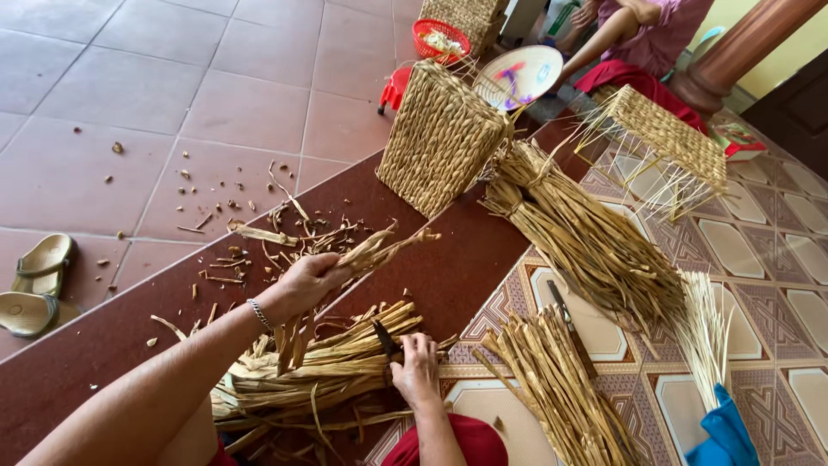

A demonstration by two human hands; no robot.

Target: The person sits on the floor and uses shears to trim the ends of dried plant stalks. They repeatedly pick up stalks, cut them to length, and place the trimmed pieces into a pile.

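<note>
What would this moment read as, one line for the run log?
left hand: grips dried reed strands, raised | right hand: holds dark-handled knife over reed bundle | woven basket beyond

A pile of stalks (319, 367) is spread across the step (448, 276) directly before the person, with the right hand (417, 371) set on its right end, gripping a knife (385, 338), and the left hand (309, 280) raised above its left part, closed around a few stalks (379, 250). A second bundle (552, 380) lies to the right on the tiled mat (759, 250), a blade (565, 315) resting on it. Behind that, a tied sheaf (586, 237) lies against a woven basket (440, 138). An unfinished basket (664, 138) sits further right. Scraps (233, 233) are scattered left of the hands, and sandals (34, 285) lie far left on the floor (172, 78). A second person (638, 34) is seated at the far back.
</note>
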